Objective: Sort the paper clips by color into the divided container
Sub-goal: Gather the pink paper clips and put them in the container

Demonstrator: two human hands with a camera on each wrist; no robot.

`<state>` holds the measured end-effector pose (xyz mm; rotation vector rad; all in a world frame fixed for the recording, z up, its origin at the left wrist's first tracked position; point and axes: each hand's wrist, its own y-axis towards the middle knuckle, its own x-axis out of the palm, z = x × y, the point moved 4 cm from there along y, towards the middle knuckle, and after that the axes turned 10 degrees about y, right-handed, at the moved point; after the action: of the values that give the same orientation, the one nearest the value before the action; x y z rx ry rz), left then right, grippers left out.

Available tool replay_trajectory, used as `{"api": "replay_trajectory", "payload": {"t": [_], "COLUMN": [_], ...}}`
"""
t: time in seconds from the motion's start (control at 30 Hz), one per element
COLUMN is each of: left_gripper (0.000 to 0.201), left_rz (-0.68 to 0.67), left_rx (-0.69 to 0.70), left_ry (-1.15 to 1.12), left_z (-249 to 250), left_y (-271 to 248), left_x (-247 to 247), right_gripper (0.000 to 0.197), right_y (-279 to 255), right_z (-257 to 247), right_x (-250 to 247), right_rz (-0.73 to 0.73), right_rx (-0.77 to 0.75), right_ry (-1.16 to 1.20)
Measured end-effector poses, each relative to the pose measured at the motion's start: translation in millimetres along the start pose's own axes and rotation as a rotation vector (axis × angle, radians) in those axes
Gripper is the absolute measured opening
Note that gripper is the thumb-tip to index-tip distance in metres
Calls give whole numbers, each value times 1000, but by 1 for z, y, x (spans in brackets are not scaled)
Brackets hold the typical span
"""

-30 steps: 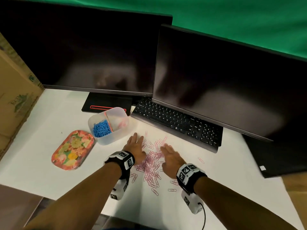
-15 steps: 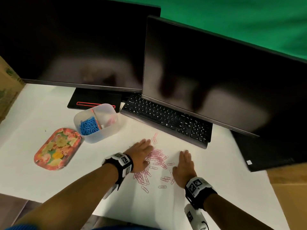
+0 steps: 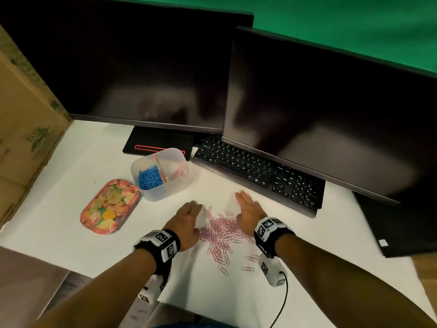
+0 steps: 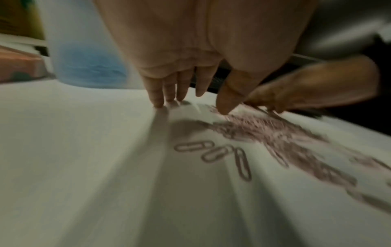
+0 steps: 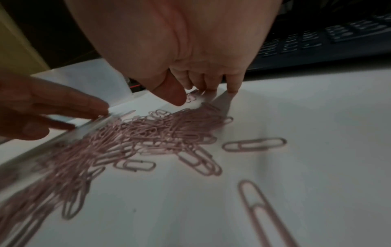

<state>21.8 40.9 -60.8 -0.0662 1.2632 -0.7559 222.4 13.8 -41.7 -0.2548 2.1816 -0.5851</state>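
Observation:
A heap of pink paper clips (image 3: 218, 229) lies on the white table between my two hands. My left hand (image 3: 188, 218) rests flat at the heap's left side, fingers straight, fingertips (image 4: 157, 102) on the table. My right hand (image 3: 248, 210) lies flat at the heap's right side, fingers straight, fingertips (image 5: 232, 89) touching the table. Neither hand holds a clip. The translucent divided container (image 3: 183, 185) stands behind the left hand. Blue clips (image 3: 149, 177) fill its left compartment and a few pink clips (image 3: 178, 172) lie in its right one. Loose pink clips (image 5: 255, 144) are scattered toward me.
A flowered oval tray (image 3: 110, 205) lies left of the container. A black keyboard (image 3: 257, 171) and two dark monitors (image 3: 331, 110) stand behind the hands. A cardboard box (image 3: 21, 129) borders the table on the left. The table edge runs below my left wrist.
Both hands have swept inward and the scattered pink clips are now bunched into a tighter heap between them. The right hand has moved up beside the heap.

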Motion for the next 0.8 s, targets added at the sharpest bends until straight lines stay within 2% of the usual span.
{"api": "replay_trajectory", "payload": {"t": [0.13, 0.23, 0.3, 0.37, 0.47, 0.53, 0.63, 0.8], "left_gripper": [77, 77, 73, 66, 62, 63, 62, 55], "left_rz": [-81, -150, -130, -50, 82, 69, 70, 180], "left_rx": [147, 224, 285, 311, 197, 119, 116, 65], "left_ry": [93, 80, 27, 3, 54, 105, 72, -141], "left_z": [24, 41, 51, 55, 52, 51, 55, 54], "left_y": [7, 11, 10, 9, 8, 8, 8, 9], "left_x": [11, 18, 18, 15, 8, 10, 11, 1], "right_gripper": [69, 65, 64, 63, 66, 64, 40, 25], "right_y": [-8, -16, -21, -26, -28, -26, -16, -8], "right_z": [-7, 1, 9, 18, 28, 27, 16, 8], "right_x": [11, 14, 12, 6, 0, 1, 4, 7], "right_rz": [-80, -86, -84, -53, -2, 6, 43, 77], "right_rx": [-151, -184, -172, -158, -115, -76, -52, -19], "right_ry": [-102, -114, -106, -101, -142, -155, -139, -132]}}
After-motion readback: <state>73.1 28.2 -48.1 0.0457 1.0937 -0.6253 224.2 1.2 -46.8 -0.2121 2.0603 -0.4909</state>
